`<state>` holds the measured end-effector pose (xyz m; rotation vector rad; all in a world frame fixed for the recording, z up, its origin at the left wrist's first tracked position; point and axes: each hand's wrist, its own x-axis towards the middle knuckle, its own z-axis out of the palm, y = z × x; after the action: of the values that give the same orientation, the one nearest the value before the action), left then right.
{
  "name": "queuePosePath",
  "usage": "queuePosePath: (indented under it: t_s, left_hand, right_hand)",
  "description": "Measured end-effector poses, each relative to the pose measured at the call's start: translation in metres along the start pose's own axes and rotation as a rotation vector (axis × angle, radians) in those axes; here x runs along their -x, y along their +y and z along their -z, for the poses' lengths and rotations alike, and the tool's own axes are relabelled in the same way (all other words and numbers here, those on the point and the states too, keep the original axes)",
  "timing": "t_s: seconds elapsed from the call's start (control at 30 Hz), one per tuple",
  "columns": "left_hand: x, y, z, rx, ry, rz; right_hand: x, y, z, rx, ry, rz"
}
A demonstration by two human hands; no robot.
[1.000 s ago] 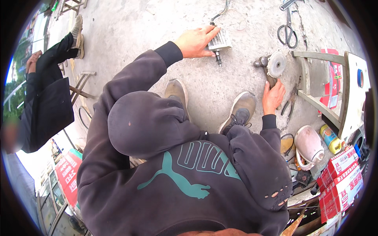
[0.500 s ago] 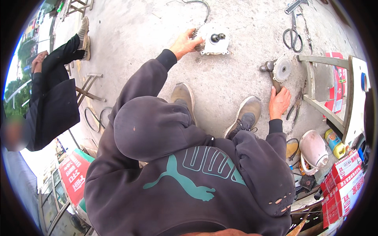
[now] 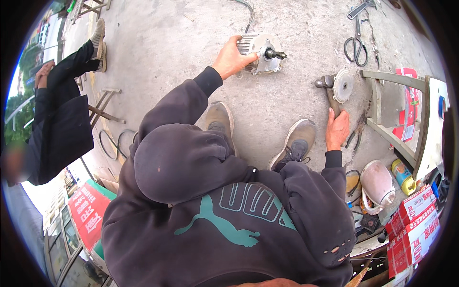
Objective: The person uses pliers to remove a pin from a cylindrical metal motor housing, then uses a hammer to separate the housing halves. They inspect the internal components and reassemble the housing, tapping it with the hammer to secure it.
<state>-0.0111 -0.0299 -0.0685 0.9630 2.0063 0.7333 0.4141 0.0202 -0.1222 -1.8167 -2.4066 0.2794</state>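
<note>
My left hand [image 3: 232, 57] grips the left side of a silver finned motor [image 3: 253, 43] on the concrete, its dark splined shaft [image 3: 277, 55] pointing right and a cable [image 3: 248, 16] trailing from its back. My right hand [image 3: 336, 125] is closed round the handle of a hammer [image 3: 323, 82] lying to the right of my shoes. A round pale metal disc [image 3: 344, 86] sits against the hammer's head. Black-handled pliers [image 3: 353, 138] lie just right of that hand. Farther up are black scissors [image 3: 356, 50] and an adjustable wrench [image 3: 359, 8].
A wooden stool frame [image 3: 392, 74] stands at the right, near a pinkish jug [image 3: 375, 182], a yellow bottle [image 3: 402, 174] and red-white cartons [image 3: 411, 229]. Another person [image 3: 60, 115] is at the left beside folding stools [image 3: 103, 107]. Cable loops [image 3: 110, 143] lie near them.
The motor has turned: its shaft pointed toward me a second ago, then upward, and now points right. My left hand moved with it. My right hand has stayed on the hammer.
</note>
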Motion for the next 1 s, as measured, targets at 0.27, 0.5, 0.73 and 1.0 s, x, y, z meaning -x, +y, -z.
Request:
queuePosePath:
  t_s: [0.27, 0.5, 0.73, 1.0]
  left_hand:
    - [0.019, 0.034, 0.011, -0.526, 0.010, -0.109]
    - [0.047, 0.055, -0.016, -0.833, -0.025, -0.480]
    - [0.004, 0.060, 0.003, -1.080, -0.426, -0.880]
    - [0.023, 0.044, 0.013, -1.034, -0.249, -0.686]
  right_hand:
    - [-0.020, -0.058, 0.042, -1.166, -0.753, -0.628]
    - [-0.023, -0.095, 0.024, -1.563, -0.830, -0.930]
    - [-0.025, -0.098, 0.029, -1.655, -0.847, -0.914]
    - [-0.031, -0.099, 0.022, -1.735, -0.854, -0.926]
